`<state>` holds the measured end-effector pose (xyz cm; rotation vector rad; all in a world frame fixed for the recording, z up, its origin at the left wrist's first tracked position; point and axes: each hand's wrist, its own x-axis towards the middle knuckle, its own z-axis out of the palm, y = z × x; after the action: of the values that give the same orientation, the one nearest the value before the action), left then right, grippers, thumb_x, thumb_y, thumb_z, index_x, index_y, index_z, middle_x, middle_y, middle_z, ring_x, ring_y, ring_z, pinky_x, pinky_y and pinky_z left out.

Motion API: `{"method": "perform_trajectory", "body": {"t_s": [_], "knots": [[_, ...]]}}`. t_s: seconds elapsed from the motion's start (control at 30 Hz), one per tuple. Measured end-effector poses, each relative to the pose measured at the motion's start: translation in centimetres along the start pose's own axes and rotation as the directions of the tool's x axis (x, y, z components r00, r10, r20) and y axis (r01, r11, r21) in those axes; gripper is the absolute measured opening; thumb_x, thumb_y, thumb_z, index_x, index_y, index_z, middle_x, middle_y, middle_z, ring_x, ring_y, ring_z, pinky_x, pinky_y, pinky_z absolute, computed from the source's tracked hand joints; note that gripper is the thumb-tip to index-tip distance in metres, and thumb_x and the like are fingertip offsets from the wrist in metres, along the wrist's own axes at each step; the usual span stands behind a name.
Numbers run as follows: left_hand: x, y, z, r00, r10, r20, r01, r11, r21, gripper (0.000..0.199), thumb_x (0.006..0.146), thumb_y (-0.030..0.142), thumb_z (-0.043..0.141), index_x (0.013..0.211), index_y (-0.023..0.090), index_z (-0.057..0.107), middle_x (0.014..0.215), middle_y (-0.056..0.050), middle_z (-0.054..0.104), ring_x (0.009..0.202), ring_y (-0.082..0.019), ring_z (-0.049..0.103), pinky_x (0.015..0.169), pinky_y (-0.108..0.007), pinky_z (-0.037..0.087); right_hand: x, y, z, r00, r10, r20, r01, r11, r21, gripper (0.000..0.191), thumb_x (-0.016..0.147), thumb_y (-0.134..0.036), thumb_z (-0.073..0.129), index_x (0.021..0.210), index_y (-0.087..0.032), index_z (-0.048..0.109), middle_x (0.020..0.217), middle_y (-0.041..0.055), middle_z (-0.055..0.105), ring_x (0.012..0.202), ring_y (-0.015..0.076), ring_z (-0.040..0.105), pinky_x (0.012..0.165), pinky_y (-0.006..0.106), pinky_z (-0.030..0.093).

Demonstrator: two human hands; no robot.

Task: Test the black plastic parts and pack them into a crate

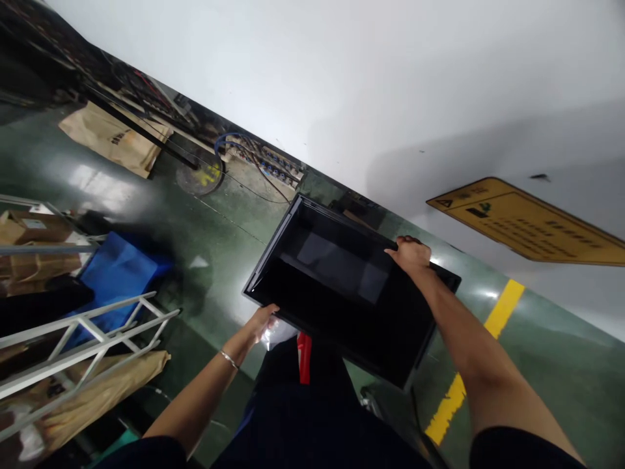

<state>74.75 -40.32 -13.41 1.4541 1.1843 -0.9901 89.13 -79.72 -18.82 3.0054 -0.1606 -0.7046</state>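
Note:
A black rectangular shallow tray [332,273] with a raised rim and a glossy inner face is held out in front of my body, tilted in view. My left hand [263,320] grips its near edge toward the left, thumb over the rim and the other fingers partly hidden below. On the far edge, toward the right, my right hand [413,254] is closed over the rim. Something clear and shiny, like plastic film [279,333], shows just beside my left hand; whether that hand holds it I cannot tell. The tray's underside is hidden.
A large white machine panel [342,85] rises ahead, bearing a yellow warning sign [527,225]. Hoses and fittings [263,159] sit low by a round base [200,172]. At left stand a white metal rack [97,335], a blue bin [120,277] and cardboard boxes [36,228]. Yellow tape [505,306] marks the green floor.

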Motion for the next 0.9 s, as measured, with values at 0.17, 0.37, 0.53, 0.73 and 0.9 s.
{"method": "perform_trajectory", "body": {"t_s": [0.17,0.37,0.53,0.73,0.9], "knots": [[-0.1,-0.2,-0.2,0.999,-0.013,-0.039,0.015,0.999,0.033,0.025,0.083,0.024,0.045,0.059,0.015,0.047,0.037,0.005,0.035,0.034,-0.007,0.028,0.039,-0.019,0.021,-3.3,-2.1,-0.1,0.985,0.124,-0.121,-0.106,0.984,0.146,0.045,0.089,-0.034,0.049,0.124,-0.006,0.052,0.126,0.0216,0.048,0.118,0.0327,0.043,0.094,0.043,0.037],[0.9,0.7,-0.4,0.998,-0.019,-0.058,0.023,0.997,0.077,0.031,0.084,0.025,0.043,0.055,0.015,0.046,0.038,0.003,0.038,0.032,-0.006,0.027,0.037,-0.02,0.02,-17.7,-11.6,5.1,0.788,-0.506,0.35,0.294,0.81,0.508,0.104,0.067,-0.051,0.071,0.151,-0.016,0.021,0.151,0.0149,0.023,0.14,0.0293,0.025,0.113,0.043,0.026],[0.3,1.1,-0.5,0.998,0.01,-0.064,-0.003,0.995,0.102,0.031,0.084,0.023,0.042,0.055,0.014,0.048,0.039,0.002,0.039,0.033,-0.007,0.029,0.039,-0.022,0.021,-22.4,-14.1,8.2,0.731,-0.426,0.533,0.18,0.874,0.451,0.072,0.076,-0.006,0.051,0.146,-0.01,0.035,0.148,0.0143,0.03,0.137,0.0241,0.034,0.113,0.033,0.03],[0.9,2.2,-0.1,0.986,0.073,-0.148,-0.049,0.986,0.161,0.029,0.081,0.033,0.051,0.061,0.013,0.055,0.047,-0.003,0.051,0.041,-0.01,0.039,0.042,-0.023,0.026,-19.9,-11.7,6.3,0.707,-0.519,0.481,0.195,0.796,0.573,0.07,0.071,-0.004,0.05,0.141,-0.015,0.045,0.14,0.0104,0.043,0.129,0.0222,0.045,0.111,0.033,0.035],[1.2,1.1,0.4,0.976,0.054,-0.209,-0.027,0.991,0.134,0.03,0.08,0.038,0.052,0.062,0.015,0.052,0.044,-0.001,0.045,0.042,-0.011,0.042,0.043,-0.023,0.028,-20.1,-10.7,6.8,0.692,-0.542,0.476,0.035,0.684,0.729,0.068,0.067,-0.014,0.066,0.134,-0.017,0.052,0.141,0.009,0.043,0.132,0.0226,0.042,0.112,0.035,0.034]]}}
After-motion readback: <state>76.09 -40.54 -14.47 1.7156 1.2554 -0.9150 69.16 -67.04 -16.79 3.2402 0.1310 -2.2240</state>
